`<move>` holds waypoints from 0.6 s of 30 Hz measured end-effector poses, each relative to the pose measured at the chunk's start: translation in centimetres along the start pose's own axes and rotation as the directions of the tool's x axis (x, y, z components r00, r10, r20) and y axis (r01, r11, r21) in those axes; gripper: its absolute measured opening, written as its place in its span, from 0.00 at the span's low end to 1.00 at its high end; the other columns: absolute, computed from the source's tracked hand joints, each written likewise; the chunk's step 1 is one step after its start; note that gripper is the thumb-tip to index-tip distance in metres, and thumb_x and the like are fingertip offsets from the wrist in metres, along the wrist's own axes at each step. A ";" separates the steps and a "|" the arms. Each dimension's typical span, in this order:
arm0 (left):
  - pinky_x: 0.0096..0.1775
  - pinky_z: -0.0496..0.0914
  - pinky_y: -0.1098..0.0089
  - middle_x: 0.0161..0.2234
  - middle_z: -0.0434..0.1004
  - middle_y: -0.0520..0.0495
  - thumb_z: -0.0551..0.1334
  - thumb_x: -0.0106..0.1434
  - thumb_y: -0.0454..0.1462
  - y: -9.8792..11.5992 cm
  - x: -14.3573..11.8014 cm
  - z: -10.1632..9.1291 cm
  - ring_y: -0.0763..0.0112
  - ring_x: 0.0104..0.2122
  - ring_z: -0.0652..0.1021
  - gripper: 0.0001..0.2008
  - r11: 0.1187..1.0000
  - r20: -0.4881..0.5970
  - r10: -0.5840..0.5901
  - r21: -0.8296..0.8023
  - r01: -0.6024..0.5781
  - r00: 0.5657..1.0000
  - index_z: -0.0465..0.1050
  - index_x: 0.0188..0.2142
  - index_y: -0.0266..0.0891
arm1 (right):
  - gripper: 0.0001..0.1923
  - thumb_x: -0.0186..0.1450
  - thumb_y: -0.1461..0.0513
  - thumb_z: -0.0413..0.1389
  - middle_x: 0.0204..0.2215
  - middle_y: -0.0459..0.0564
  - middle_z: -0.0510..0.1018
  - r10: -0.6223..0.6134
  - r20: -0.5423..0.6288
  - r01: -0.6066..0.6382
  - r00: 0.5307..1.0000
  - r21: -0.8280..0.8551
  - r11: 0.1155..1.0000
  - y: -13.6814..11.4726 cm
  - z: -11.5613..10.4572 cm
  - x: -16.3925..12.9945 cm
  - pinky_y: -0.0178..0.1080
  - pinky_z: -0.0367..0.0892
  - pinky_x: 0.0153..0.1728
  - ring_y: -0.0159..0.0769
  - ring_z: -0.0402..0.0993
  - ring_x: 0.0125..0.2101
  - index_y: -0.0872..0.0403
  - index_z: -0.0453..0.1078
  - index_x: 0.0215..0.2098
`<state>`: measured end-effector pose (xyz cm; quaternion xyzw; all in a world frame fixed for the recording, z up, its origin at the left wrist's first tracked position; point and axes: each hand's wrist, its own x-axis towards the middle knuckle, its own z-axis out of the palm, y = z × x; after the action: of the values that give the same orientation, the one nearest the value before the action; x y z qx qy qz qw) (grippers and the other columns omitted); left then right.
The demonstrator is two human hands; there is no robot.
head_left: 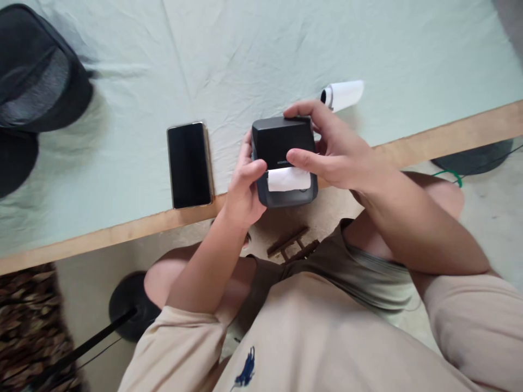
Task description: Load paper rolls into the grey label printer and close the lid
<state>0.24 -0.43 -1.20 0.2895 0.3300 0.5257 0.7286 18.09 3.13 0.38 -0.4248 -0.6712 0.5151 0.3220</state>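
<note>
Overhead, pale cloth on wood-edged table (creased), both hands, left hand, right hand, clasping black printer, concrete floor.

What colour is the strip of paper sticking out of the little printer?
White; the paper strip sticks out of the dark grey printer, seen in the head view.

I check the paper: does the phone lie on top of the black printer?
No, the phone lies flat on the table, beside the printer.
</note>
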 end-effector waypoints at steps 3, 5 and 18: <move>0.58 0.74 0.57 0.43 0.84 0.49 0.60 0.62 0.46 0.4 0.0 0.7 0.51 0.65 0.73 0.14 1.000 -0.099 -0.003 -0.031 0.000 0.995 0.74 0.46 0.50 | 0.29 0.65 0.52 0.60 0.52 0.52 0.75 -0.024 -0.017 0.024 1.000 -0.043 0.999 -0.6 0.0 -0.2 0.37 0.75 0.34 0.38 0.76 0.45 0.49 0.61 0.61; 0.60 0.73 0.60 0.38 0.83 0.50 0.58 0.64 0.43 0.4 0.1 0.9 0.55 0.62 0.75 0.11 0.997 -0.153 -0.015 -0.077 0.004 0.988 0.75 0.44 0.49 | 0.26 0.67 0.52 0.57 0.53 0.52 0.75 -0.086 -0.036 0.082 0.996 -0.109 0.991 -1.2 -0.3 -0.6 0.39 0.76 0.38 0.40 0.75 0.49 0.50 0.64 0.61; 0.68 0.66 0.59 0.37 0.79 0.50 0.52 0.67 0.31 0.5 0.7 1.5 0.60 0.70 0.67 0.15 0.985 -0.223 -0.067 -0.170 0.029 0.972 0.73 0.47 0.43 | 0.27 0.64 0.51 0.65 0.58 0.51 0.72 -0.263 0.006 0.224 0.965 -0.540 0.812 -2.8 -1.9 -1.7 0.48 0.75 0.57 0.46 0.68 0.62 0.44 0.66 0.59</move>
<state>1.31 0.25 0.00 0.1576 0.3736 0.5633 0.7199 19.81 2.09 3.55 -0.4258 -0.8254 0.2469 0.2767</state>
